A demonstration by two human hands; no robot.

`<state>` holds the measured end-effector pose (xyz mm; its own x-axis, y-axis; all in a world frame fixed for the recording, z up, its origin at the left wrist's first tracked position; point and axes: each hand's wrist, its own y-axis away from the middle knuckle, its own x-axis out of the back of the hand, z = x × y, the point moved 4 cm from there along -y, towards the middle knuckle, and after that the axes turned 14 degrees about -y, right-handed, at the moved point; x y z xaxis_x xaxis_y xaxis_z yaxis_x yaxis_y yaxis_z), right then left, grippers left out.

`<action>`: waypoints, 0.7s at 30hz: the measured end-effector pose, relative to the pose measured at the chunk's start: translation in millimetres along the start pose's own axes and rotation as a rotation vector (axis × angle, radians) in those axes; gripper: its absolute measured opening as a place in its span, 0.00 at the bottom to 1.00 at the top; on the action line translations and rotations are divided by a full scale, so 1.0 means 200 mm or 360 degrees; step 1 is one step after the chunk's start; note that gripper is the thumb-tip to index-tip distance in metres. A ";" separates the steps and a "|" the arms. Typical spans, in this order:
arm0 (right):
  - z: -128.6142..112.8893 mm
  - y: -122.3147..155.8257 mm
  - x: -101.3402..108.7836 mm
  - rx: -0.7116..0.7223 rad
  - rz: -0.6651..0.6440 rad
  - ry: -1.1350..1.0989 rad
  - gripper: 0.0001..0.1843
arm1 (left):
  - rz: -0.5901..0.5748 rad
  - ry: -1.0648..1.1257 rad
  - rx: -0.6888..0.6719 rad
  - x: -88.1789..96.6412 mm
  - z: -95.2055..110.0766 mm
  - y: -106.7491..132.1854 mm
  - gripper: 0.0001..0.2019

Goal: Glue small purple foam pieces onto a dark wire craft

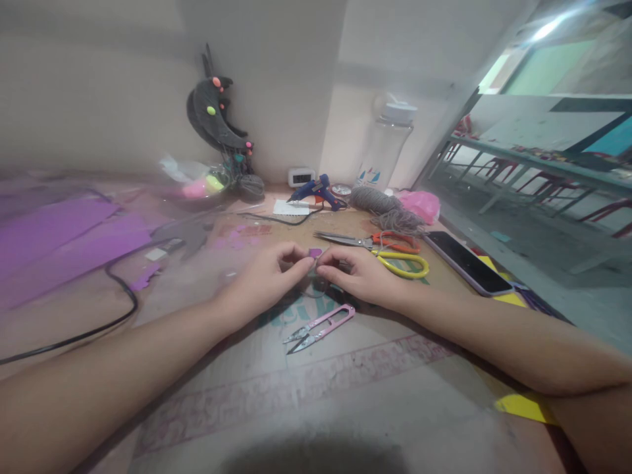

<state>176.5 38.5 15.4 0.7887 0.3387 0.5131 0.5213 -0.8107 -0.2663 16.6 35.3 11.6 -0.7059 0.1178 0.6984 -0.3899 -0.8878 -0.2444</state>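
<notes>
My left hand [277, 268] and my right hand [351, 268] meet above the middle of the table, thumbs and forefingers pinched together. A thin strand of grey yarn [312, 294] loops just below the fingertips and seems to run up into both pinches; its ends are hidden. Right behind the fingertips shows a small purple piece [315, 252]. Pink-handled thread snips [323, 328] lie on the table in front of my hands, blades toward the left. Scissors with orange and yellow handles [402, 262] rest just beyond my right hand.
Behind are a blue glue gun [316, 191], a small clock [301, 176], a grey yarn bundle [380, 204] and a clear bottle [388, 145]. A phone [467, 262] lies right. Purple sheets [64, 230] and a black cable [129, 309] lie left. A dark crescent ornament [207, 115] leans on the wall.
</notes>
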 end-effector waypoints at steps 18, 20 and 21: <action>0.01 -0.04 0.24 0.0137 0.0578 0.0077 0.06 | -0.0002 0.0054 0.0094 -0.01 -0.03 0.00 0.14; 0.03 -0.07 0.28 0.0074 0.0552 0.0095 0.09 | 0.0005 0.0084 0.0090 -0.01 -0.03 0.00 0.13; 0.04 -0.09 0.29 0.0055 0.0526 0.0128 0.11 | 0.0005 0.0084 0.0078 -0.01 -0.03 0.00 0.13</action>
<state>215.6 77.1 43.7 0.8893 0.0200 0.4569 0.2533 -0.8534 -0.4556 15.3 37.6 6.6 -0.7376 0.1371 0.6611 -0.3590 -0.9089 -0.2121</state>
